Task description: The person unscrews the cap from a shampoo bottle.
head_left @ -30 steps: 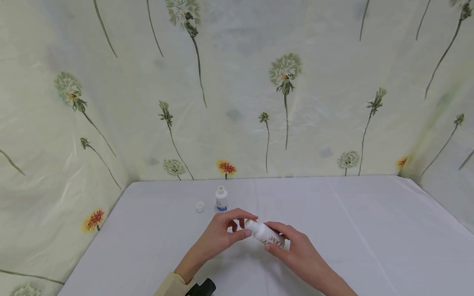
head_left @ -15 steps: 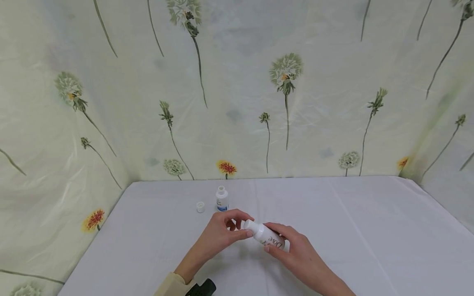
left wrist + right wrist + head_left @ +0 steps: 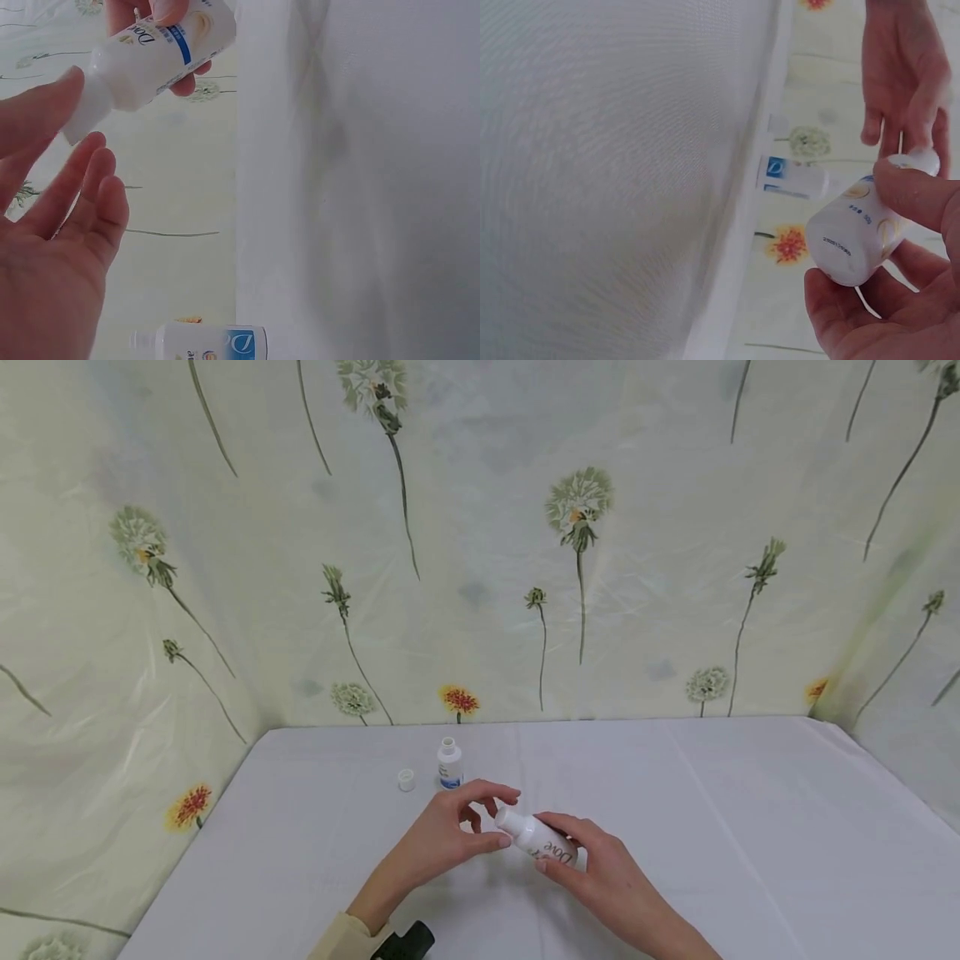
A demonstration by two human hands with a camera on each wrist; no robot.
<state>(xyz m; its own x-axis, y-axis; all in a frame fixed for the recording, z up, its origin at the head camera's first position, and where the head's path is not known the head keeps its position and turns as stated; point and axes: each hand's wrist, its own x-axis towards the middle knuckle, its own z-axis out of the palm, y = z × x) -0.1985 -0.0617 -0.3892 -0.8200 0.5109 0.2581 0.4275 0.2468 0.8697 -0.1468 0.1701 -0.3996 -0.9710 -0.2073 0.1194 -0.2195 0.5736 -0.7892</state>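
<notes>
My right hand (image 3: 611, 868) grips a small white Dove bottle (image 3: 551, 842) by its body and holds it above the table, tilted with its cap (image 3: 90, 109) toward the left. At that capped end is my left hand (image 3: 448, 835). Its thumb lies right at the cap while the index finger is lifted and the other fingers curve loosely beside it. Behind the left hand a second white bottle (image 3: 449, 767), with a blue band, stands upright with its mouth uncovered. A loose white cap (image 3: 406, 780) lies on the table to its left.
A white cloth (image 3: 712, 843) covers the table. Pale sheeting (image 3: 480, 568) with printed dandelions hangs behind it and at both sides. A black device (image 3: 408, 941) sits at the left wrist by the cream sleeve (image 3: 348, 937).
The left fingers closed in on the held bottle's cap, then spread, with the index finger rising away. The right hand and its bottle stay almost still; the standing bottle and loose cap are unmoved.
</notes>
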